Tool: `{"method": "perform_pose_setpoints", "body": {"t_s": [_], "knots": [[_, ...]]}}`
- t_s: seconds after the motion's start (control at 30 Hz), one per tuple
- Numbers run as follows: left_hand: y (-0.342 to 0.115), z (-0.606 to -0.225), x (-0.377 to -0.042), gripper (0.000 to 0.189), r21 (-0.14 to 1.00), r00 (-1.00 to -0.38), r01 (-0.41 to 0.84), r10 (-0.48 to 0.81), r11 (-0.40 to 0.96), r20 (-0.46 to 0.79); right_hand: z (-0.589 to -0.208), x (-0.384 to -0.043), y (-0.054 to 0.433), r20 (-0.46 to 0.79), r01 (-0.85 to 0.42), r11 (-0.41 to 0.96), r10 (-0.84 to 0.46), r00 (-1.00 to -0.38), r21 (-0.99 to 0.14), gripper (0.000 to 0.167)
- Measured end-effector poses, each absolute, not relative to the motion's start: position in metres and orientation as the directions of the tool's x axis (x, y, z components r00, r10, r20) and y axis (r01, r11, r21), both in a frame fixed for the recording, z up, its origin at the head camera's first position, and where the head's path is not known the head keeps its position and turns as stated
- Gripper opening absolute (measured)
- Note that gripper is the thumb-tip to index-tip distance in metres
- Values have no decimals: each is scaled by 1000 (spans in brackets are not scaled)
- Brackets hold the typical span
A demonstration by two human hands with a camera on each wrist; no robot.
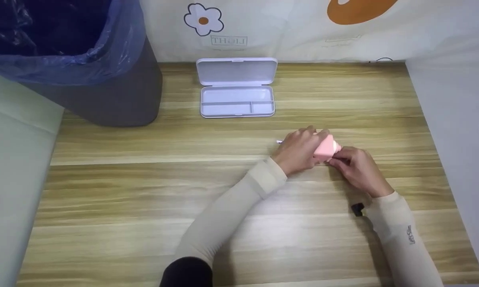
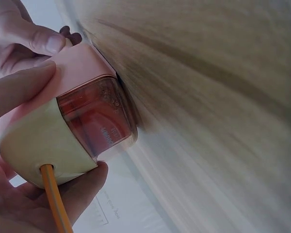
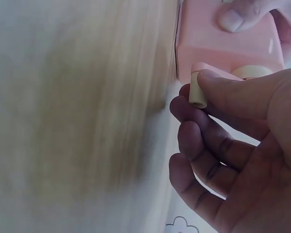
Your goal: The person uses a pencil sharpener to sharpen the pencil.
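A pink crank pencil sharpener (image 1: 324, 148) is held on its side over the wooden table by my left hand (image 1: 299, 150), whose fingers and thumb wrap its body. In the left wrist view an orange pencil (image 2: 56, 201) sticks out of the hole in its cream front (image 2: 36, 141), beside a see-through shavings drawer (image 2: 99, 119). My right hand (image 1: 359, 169) is at the opposite end. Between thumb and forefinger it pinches the cream knob (image 3: 198, 92) of the sharpener's crank, its other fingers loosely bent. The pencil's far end (image 1: 279, 142) peeks out left of my left hand.
An open lilac pencil case (image 1: 225, 103) with compartments lies toward the back of the wooden table (image 1: 136, 191). At the back left stands a grey bin (image 1: 124, 91) lined with a blue bag (image 1: 116, 52). Patterned sheeting (image 1: 287, 32) hangs behind.
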State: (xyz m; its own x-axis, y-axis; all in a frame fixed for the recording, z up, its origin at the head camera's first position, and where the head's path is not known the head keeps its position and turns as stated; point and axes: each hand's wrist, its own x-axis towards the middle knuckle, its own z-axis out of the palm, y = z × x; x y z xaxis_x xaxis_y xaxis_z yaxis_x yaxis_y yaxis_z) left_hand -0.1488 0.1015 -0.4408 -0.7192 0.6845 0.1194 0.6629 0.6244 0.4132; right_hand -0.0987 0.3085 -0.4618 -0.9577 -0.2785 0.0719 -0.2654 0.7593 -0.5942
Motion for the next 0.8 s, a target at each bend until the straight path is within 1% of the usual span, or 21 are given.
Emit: {"method": "perform_pose_setpoints", "body": {"t_s": [0.13, 0.27, 0.47, 0.6, 0.8], "knots": [[102, -441, -149, 61, 416, -719, 662, 685, 624, 117, -459, -91, 309, 72, -271, 759, -285, -956, -592, 14], [101, -441, -148, 63, 417, -719, 663, 685, 622, 122, -452, -84, 309, 80, -279, 752, -290, -954, -598, 13], [100, -441, -149, 62, 434, -717, 664, 683, 609, 138, -434, -76, 312, 79, -284, 705, -309, -948, -649, 12], [100, -442, -149, 61, 427, -718, 665, 682, 613, 138, -421, -76, 314, 107, -302, 686, -312, -944, -662, 13], [100, -441, -149, 59, 433, -713, 667, 689, 607, 132, -408, -83, 316, 148, -308, 678, -284, -947, -668, 13]]}}
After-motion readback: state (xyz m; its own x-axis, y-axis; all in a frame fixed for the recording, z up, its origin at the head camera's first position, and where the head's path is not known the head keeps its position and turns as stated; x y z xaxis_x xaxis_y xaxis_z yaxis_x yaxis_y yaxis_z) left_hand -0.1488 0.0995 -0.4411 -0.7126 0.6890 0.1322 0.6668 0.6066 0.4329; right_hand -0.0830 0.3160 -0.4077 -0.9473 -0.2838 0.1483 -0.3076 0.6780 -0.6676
